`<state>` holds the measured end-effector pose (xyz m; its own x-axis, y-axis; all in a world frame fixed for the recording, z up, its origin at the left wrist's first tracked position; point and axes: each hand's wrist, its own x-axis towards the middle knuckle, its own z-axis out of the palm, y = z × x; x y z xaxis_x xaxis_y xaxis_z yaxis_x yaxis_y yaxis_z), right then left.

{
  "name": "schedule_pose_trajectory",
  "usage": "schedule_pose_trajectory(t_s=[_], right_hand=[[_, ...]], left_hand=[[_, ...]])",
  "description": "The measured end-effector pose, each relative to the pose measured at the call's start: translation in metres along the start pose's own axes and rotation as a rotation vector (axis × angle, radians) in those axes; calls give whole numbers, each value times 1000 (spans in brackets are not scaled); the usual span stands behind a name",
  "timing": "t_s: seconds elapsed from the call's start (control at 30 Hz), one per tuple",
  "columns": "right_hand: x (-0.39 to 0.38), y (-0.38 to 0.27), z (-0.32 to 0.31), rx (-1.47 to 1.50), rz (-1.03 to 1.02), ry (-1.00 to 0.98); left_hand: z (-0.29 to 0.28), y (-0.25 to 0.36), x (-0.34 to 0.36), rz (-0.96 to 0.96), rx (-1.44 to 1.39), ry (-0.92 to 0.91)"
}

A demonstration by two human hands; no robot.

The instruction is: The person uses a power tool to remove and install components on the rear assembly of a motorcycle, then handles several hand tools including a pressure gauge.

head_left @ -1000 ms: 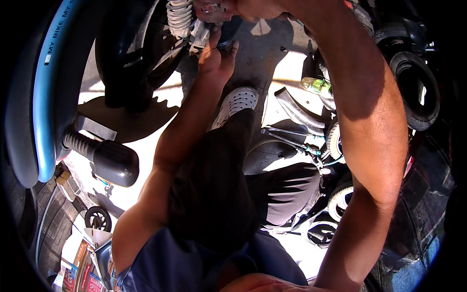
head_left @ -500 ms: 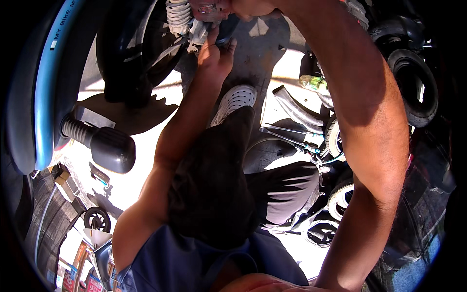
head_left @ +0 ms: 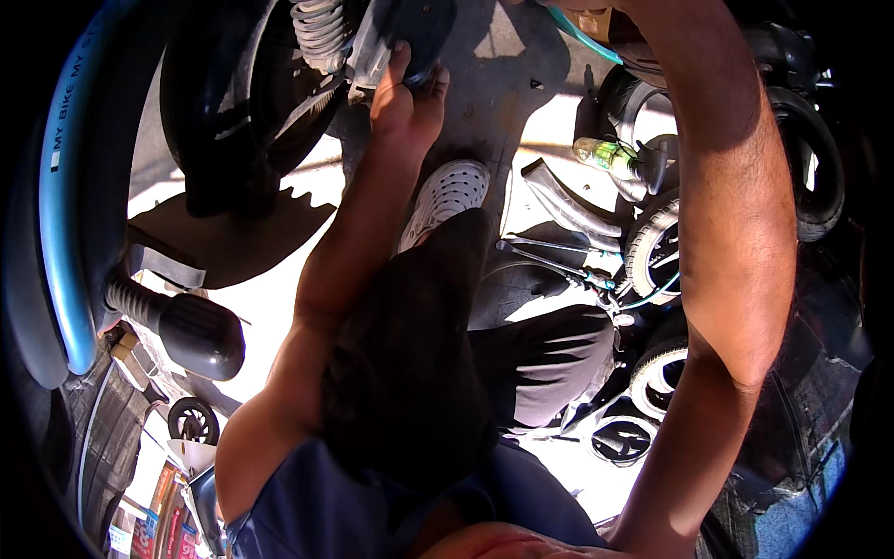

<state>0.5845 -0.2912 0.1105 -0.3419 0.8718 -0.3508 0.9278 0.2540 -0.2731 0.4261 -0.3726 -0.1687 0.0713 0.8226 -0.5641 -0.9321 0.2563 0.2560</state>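
My left hand (head_left: 407, 110) reaches up to a dark, flat-faced casing (head_left: 410, 37) with a grey ribbed edge. The thumb lies against its grey edge and the other fingers curl behind its lower end, so the hand is closed on it. Just left of the casing is a pale coil spring (head_left: 319, 33), beside a large black rounded vehicle part (head_left: 209, 112). My right hand (head_left: 596, 6) is mostly cut off by the top edge. Its fingers are bent over a tan-brown object (head_left: 596, 26) that I cannot name, and a teal hose-like strip (head_left: 582, 39) runs beside it.
Right of my white clog (head_left: 453, 191) lie a curved tyre piece (head_left: 563, 200), long-handled tools (head_left: 559, 261), a green bottle (head_left: 605, 156) and several small wheels (head_left: 652, 247). A black tyre (head_left: 815, 168) stands farther right. A black handlebar-like end (head_left: 200, 335) juts in from the left.
My right hand has moved right, away from the casing, taking a reddish object from in front of it. My left hand stays at the casing. The view has shifted slightly.
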Motion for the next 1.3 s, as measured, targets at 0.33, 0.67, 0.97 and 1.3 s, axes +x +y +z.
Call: schedule_pose_trajectory(t_s=[0.33,0.67,0.97,1.3], right_hand=[[16,26,23,99,-1,-7],[17,25,24,184,101,-109],[29,0,9,-243,-169,-64],[31,2,9,-250,-175,-111]], left_hand=[[8,-1,4,52,27,112],[13,-5,0,49,48,157],[8,-4,5,39,63,153],[6,-4,6,53,84,122]])
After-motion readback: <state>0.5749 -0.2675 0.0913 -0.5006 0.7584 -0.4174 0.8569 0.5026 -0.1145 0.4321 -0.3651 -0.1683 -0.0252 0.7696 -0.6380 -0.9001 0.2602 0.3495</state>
